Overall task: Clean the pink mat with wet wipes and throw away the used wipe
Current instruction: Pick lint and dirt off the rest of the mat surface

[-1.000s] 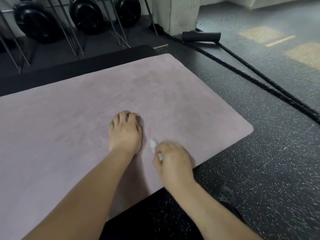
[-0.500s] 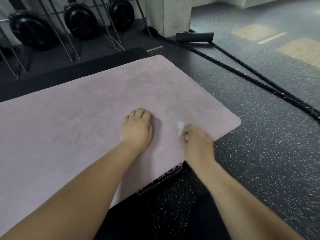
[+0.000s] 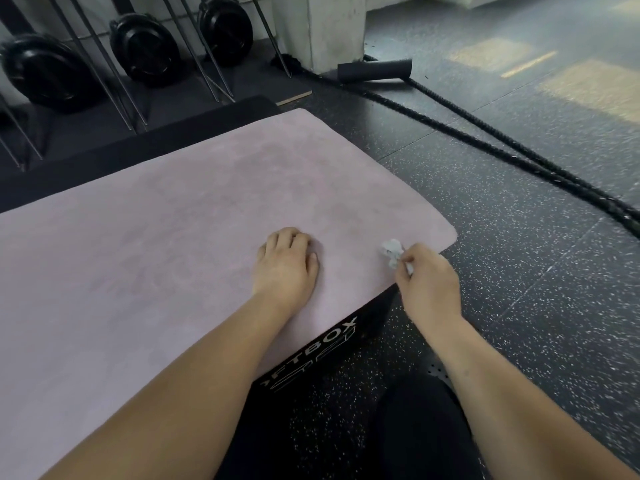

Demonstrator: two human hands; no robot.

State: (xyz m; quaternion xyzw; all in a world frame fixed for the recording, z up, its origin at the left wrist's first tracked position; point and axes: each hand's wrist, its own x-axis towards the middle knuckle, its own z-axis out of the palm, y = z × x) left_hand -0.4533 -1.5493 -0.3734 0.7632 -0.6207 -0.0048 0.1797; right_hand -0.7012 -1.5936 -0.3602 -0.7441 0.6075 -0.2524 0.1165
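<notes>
The pink mat (image 3: 194, 216) lies across a black soft box (image 3: 322, 355) and fills the left and middle of the head view. My left hand (image 3: 285, 263) rests palm down on the mat near its front right part, fingers curled under a little. My right hand (image 3: 427, 284) pinches a small crumpled white wipe (image 3: 392, 251) against the mat close to its near right corner.
Two thick black battle ropes (image 3: 519, 157) run across the speckled rubber floor at the right. A black foam roller (image 3: 374, 70) lies by a concrete pillar (image 3: 322, 29). Black weight plates (image 3: 145, 50) on racks stand at the back left. My dark-clad leg (image 3: 415, 427) is at the bottom.
My right hand has slid the wipe to the right along the mat's near edge toward the corner. My left hand has stayed pressed on the mat while the view shifted.
</notes>
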